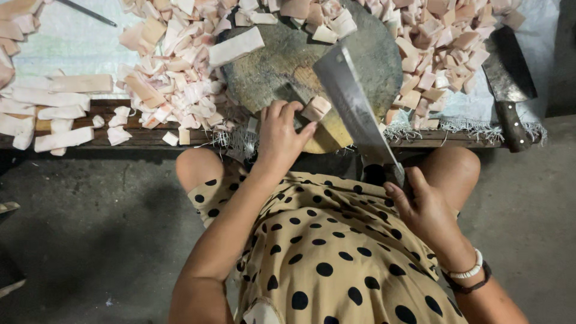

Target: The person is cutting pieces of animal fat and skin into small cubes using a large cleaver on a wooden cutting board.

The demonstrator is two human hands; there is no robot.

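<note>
Nearest, the right hand (426, 210) is wrapped around the handle of a cleaver (354, 108), whose broad blade slants up over the block (372, 54). The cleaver looks heavy and stiff, best held well back on the handle as it is. Just beyond the knees, the left hand (281, 135) has its fingers curled down on a fat piece (316, 108) at the near edge of the round block, right beside the blade. The piece looks soft, pale and probably greasy, so likely to slip; pinning it from above with fingertips tucked back from the edge seems the safe hold. A long strip (236, 47) lies across the block's far left. Around the block, cut chunks (174, 72) crowd the surface (132, 137), leaving little free room. Uncut strips (54, 90) lie far left. A second cleaver (509, 84) rests at the far right, well apart.
</note>
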